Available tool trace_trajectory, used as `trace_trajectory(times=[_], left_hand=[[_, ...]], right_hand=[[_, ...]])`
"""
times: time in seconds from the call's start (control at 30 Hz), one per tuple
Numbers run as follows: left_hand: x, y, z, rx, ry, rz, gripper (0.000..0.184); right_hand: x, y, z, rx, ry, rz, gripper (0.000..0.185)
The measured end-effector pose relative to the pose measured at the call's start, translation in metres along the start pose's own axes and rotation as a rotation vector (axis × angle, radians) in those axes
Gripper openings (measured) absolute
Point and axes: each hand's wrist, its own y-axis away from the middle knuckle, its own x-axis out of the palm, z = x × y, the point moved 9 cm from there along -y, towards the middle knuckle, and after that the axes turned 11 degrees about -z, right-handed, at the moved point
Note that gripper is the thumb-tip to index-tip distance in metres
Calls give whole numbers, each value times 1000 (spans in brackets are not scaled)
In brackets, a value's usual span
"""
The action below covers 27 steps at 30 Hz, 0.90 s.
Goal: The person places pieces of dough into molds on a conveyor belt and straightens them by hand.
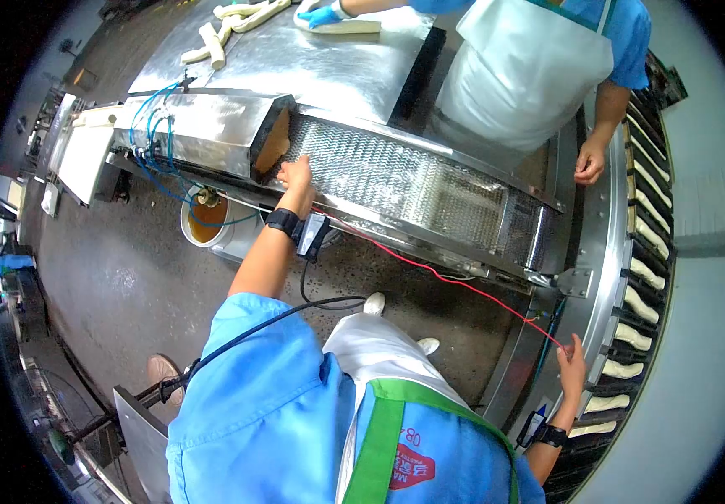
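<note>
My left hand is over the near edge of the metal mesh conveyor, close to the open end of a steel housing. Its fingers are curled in, and whatever they hold, if anything, is hidden. Lower right, my right hand has thumb and forefinger apart beside a steel rail. A red cord stretches along the conveyor's near side and reaches the thumb of that hand. Long pale dough pieces lie in dark slots of a rack line just beyond it.
A co-worker in a white apron stands across the conveyor, one gloved hand on dough at a steel table. Blue air hoses hang over the housing. A white bucket of brownish liquid stands below. A black cable trails from my left wrist.
</note>
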Motion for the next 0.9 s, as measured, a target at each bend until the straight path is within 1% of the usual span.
trace_trajectory(times=[0.03, 0.07, 0.1, 0.13, 0.17, 0.2, 0.27, 0.3, 0.33, 0.37, 0.4, 0.43, 0.47, 0.5, 0.53, 0.57, 0.6, 0.63, 0.67, 0.7, 0.77, 0.8, 0.83, 0.9], left_hand=[[-19, 24, -12, -19, 30, -44, 69], [-27, 33, -20, -22, 31, -45, 69], [-35, 67, -8, 18, 72, -17, 69], [-37, 85, 1, 29, 97, 0, 70], [-41, 80, 3, 29, 90, -100, 66], [-40, 84, 2, 32, 86, -93, 66], [-42, 92, 11, -149, 173, -159, 62], [-38, 89, 11, -172, 205, -178, 62], [-38, 88, 10, -198, 180, -218, 66], [-31, 76, 7, -177, 33, -187, 67], [-20, 66, -5, -82, -129, -130, 62], [-12, 59, -15, 91, -352, -58, 57], [0, 60, -28, 329, -627, 12, 52], [10, 67, -36, 539, -862, 59, 47], [16, 76, -40, 685, -1017, 82, 44], [17, 86, -44, 787, -1122, 84, 40], [13, 94, -41, 818, -1158, 91, 38], [14, 101, -43, 938, -1162, 68, 38], [10, 113, -41, 968, -1017, 84, 38], [5, 119, -39, 944, -790, 139, 38], [-6, 144, -19, 652, -43, 445, 39], [-13, 165, -12, 542, 165, 547, 39], [-24, 196, -7, 492, 267, 617, 39], [-47, 247, -8, 494, 326, 693, 40]], right_hand=[[1, -2, 8, -3, 1, 1, 49], [4, -3, 15, 30, -13, 25, 48], [6, 34, -22, 71, -56, 3, 48], [4, 47, -41, 72, -63, -11, 48], [7, 51, -45, 69, -64, -14, 49], [8, 58, -49, 71, -62, -14, 49], [11, 69, -57, 78, -52, -15, 49], [13, 75, -61, 82, -43, -13, 49], [11, 83, -69, 105, -44, -27, 49], [11, 88, -70, 50, -38, -43, 49], [10, 95, -69, 7, -29, -70, 49], [2, 104, -53, -4, 5, -110, 49], [2, 113, -48, 1, -41, -112, 49], [-4, 123, -51, 23, -83, -127, 49], [-6, 130, -65, 42, -20, -167, 49], [-7, 137, -67, 31, -41, -169, 50], [-13, 148, -68, -77, 66, -289, 51], [-13, 158, -82, -25, -18, -271, 51], [-17, 170, -91, 39, -21, -275, 50], [-16, 178, -109, 95, -28, -256, 50], [-27, 214, -154, 202, 99, -317, 49], [-24, 216, -175, 273, 77, -325, 49], [-33, 228, -190, 325, 108, -357, 49], [-45, 243, -208, 382, 133, -382, 49]])
